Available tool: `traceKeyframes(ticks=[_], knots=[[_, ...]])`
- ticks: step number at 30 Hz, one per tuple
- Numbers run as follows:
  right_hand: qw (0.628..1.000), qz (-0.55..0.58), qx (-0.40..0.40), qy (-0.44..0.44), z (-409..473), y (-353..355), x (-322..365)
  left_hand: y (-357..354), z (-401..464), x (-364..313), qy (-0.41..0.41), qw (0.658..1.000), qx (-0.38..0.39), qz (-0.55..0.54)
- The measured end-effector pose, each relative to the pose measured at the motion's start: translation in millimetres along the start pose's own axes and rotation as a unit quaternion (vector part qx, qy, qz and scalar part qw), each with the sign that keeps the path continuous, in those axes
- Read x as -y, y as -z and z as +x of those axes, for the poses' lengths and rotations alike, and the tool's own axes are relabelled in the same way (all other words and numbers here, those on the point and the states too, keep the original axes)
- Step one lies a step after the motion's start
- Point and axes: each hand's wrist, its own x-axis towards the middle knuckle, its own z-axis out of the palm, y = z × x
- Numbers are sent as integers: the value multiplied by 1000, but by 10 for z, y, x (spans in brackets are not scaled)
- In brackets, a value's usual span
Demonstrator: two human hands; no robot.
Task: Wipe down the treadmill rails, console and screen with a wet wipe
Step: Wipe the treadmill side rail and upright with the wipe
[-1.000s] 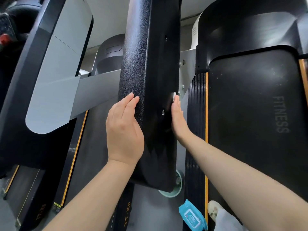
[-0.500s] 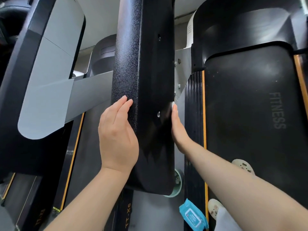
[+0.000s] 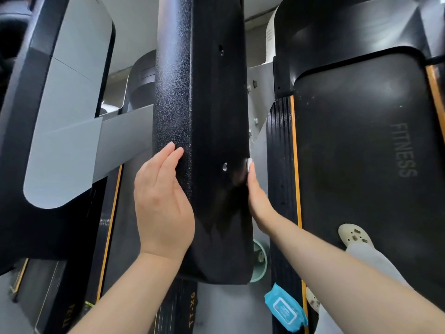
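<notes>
Head view showed the left hand [image 3: 163,203] flat on the stiff rail [image 3: 202,131], the right hand [image 3: 258,201] pressing a limp, probably slippery wipe [image 3: 249,163] flat-fingered against its far side.

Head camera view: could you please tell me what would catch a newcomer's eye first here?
A tall black textured treadmill upright fills the centre, with the left hand flat against its left face and the right hand pressing a white wet wipe to its right edge. To the right lies a black running belt marked FITNESS. A blue pack of wipes rests on the ribbed side rail at bottom centre-right.
</notes>
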Motion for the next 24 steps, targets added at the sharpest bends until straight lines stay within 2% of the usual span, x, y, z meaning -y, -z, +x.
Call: traceKeyframes(ticks=[4,11,18,21,24], knots=[[1000,-16,5,-20,-210,-52,-451,-3,-3,-21,1,1000,1,-5],[999,-18,-11,-35,69,92,112,-8,12,-34,-7,1000,-3,0],[998,-50,-34,25,-399,-94,-455,-23,17,-52,6,1000,5,-8],[999,-4,-24,-34,-226,-36,-248,-4,27,-49,14,1000,12,-9],[995,10,-59,-78,39,34,81,1,32,-45,14,1000,15,-10]])
